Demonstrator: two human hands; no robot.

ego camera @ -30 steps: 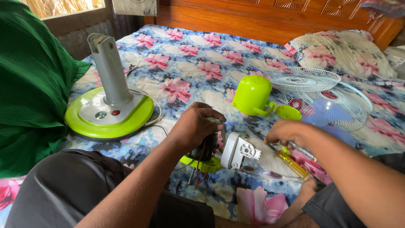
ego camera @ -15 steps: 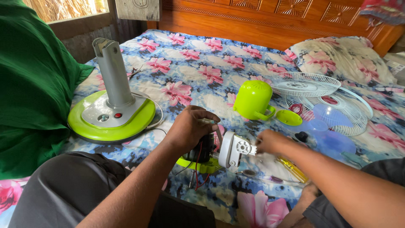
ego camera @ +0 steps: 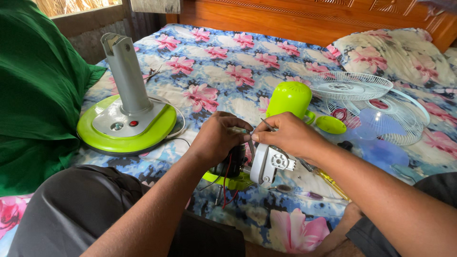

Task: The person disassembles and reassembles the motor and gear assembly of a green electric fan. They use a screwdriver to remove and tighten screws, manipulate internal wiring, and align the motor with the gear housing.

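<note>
A fan motor with red and black wires and a grey gearbox housing rests on the floral bedsheet. My left hand grips the top of the motor. My right hand has come over the grey housing, pinching a thin metal tool between thumb and fingers, its tip meeting my left fingertips. A lime green piece lies under the motor.
The fan's grey and lime base with its upright column stands at left. A lime motor cover, a small lime cap, white fan grilles and a blue blade lie at right. A yellow-handled screwdriver lies near my right forearm. Green cloth hangs far left.
My right hand moved left from the screwdriver area to the motor and now holds a thin tool against my left fingertips. My left hand stayed on the motor.
</note>
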